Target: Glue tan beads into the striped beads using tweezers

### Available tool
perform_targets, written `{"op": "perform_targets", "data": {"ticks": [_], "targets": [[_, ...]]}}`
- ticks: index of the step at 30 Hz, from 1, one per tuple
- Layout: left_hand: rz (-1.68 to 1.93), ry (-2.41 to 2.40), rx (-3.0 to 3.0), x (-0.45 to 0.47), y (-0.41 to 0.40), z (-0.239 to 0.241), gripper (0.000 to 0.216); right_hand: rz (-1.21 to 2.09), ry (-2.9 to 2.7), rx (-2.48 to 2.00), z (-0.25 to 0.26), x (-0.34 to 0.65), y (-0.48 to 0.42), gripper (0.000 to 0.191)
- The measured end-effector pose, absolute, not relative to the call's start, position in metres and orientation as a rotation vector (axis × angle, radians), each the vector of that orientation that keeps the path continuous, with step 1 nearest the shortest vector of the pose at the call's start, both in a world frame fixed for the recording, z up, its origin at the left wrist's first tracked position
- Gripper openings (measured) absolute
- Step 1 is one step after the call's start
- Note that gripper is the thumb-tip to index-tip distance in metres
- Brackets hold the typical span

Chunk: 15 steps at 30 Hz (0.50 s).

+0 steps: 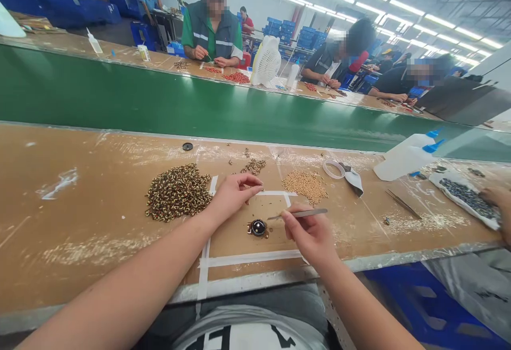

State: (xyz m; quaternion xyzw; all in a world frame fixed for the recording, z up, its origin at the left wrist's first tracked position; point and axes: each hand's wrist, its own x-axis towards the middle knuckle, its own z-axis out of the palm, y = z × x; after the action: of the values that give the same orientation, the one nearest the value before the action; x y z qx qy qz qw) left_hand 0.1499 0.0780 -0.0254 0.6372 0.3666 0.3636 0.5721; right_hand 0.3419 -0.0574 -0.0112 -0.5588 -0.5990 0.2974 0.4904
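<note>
My right hand (311, 233) grips a pair of metal tweezers (311, 213), whose tips point left. Just left of those tips sits a small round black dish (258, 227) of dark, glossy liquid, with dark smears around it on the table. My left hand (237, 195) is above and left of the dish, thumb and fingers pinched together; anything between them is too small to name. Left of that hand lies a big pile of small dark-and-gold pieces (178, 193). Beyond its fingertips is a smaller scatter of similar pieces (254, 167). A heap of tiny tan beads (305, 186) lies to the right.
A tape roll (334, 169), white bottles with blue tips (407, 155), and loose tweezers (403, 203) lie on the right. Another person's hand (501, 206) is at a tray of dark pieces (467, 195). Behind the table runs a green belt (159, 99), with co-workers beyond.
</note>
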Motion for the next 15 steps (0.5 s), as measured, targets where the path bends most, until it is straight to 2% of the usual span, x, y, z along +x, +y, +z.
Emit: {"op": "perform_targets", "data": {"ticks": [7, 15], "targets": [[0.764, 0.803, 1.457, 0.155, 0.075, -0.027, 0.016, 0.634, -1.201, -1.275, -0.006, 0.345, -0.043, 0.037], [0.666, 0.841, 1.399, 0.156, 0.073, -0.026, 0.02, 0.77, -0.947, -1.225, -0.043, 0.354, -0.004, 0.043]]}}
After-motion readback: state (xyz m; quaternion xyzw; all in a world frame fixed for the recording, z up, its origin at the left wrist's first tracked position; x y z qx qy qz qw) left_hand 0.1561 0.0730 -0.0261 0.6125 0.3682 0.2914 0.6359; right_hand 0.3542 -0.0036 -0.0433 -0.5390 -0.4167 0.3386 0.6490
